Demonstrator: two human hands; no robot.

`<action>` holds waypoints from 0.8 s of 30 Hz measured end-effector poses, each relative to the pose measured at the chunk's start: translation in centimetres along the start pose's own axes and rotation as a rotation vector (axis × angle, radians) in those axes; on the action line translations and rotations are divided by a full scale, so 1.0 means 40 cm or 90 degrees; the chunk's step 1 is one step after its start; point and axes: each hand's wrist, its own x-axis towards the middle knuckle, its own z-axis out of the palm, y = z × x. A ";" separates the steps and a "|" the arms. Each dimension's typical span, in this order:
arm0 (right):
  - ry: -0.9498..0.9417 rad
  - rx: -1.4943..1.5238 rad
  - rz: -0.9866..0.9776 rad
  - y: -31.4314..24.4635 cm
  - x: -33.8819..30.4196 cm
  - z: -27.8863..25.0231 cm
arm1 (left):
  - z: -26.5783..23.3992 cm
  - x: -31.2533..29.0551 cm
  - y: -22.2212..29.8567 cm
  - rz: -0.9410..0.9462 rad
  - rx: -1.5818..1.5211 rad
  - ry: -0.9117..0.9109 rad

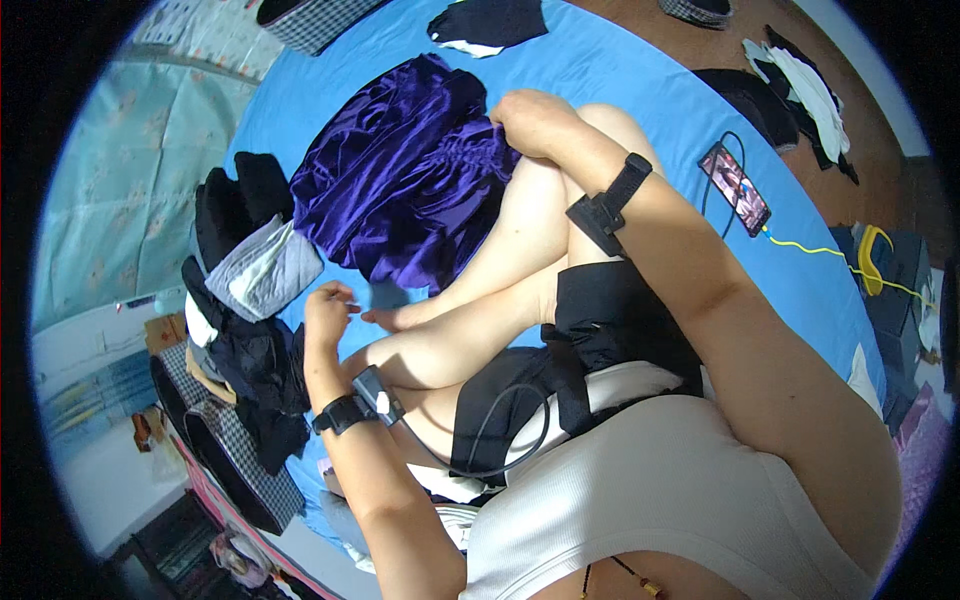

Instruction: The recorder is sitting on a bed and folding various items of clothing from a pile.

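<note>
A shiny purple velvet garment (pixel 410 185) lies spread and rumpled on the blue bed sheet (pixel 640 75) in front of my crossed legs. At its right upper edge my right hand (pixel 535 122) is closed on the cloth, its fingertips partly hidden. My left hand (pixel 330 310) hovers near the garment's lower left side, fingers loosely bent and apart, with nothing in them. Beside that hand lies a folded grey garment (pixel 262 268). Both wrists wear black straps with small devices, and a black cable loops from the left one across my lap.
Dark clothes (pixel 255 375) are heaped at the left, by checkered fabric bins (pixel 240 455). A folded black garment (pixel 490 25) lies at the far edge. To the right rests a phone (pixel 735 190) with a yellow cable. More clothes (pixel 810 95) hang or lie beyond the bed.
</note>
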 end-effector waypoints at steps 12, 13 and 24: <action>-0.158 -0.172 0.035 -0.021 0.001 0.010 | 0.301 -0.012 0.181 0.313 0.652 -0.136; -0.177 -0.180 0.044 -0.028 -0.002 0.007 | 0.307 -0.004 0.179 0.228 0.776 -0.136; 0.071 -0.037 0.040 0.089 0.024 -0.091 | -0.116 -0.110 0.065 0.070 0.452 0.115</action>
